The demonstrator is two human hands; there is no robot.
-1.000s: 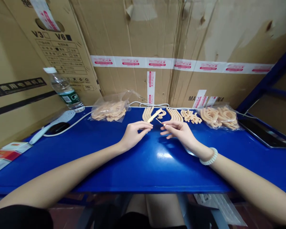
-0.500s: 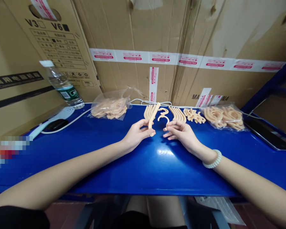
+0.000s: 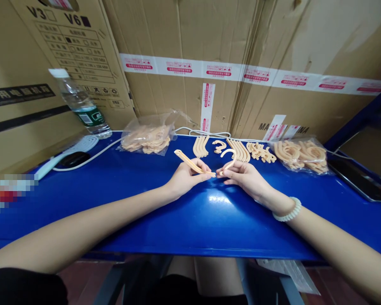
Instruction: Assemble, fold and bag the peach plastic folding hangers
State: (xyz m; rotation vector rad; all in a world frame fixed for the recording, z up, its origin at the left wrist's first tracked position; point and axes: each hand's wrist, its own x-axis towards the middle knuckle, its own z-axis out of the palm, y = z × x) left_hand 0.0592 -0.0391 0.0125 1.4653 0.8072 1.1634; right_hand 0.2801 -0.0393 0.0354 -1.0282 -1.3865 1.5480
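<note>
My left hand pinches a beige plastic hanger arm, which slants up to the left with its lower end pointing at my other hand. In my right hand is a curved beige hanger hook, its bend upward and its base between thumb and fingers. The arm's end and the hook's base are very close; whether they touch I cannot tell. Behind the hands lie a row of hanger arms, a few loose hooks, a second row of arms and a pile of small beige pieces.
Clear bags of beige parts lie at the back left and back right. A water bottle, a pale-handled brush and a black oval object are left. A phone-like dark slab lies right. Cardboard walls the blue table.
My left hand has turned the hanger arm from nearly upright to leaning left, its end now toward the hook. My right hand has tilted the hook, and the two pieces are closer together.
</note>
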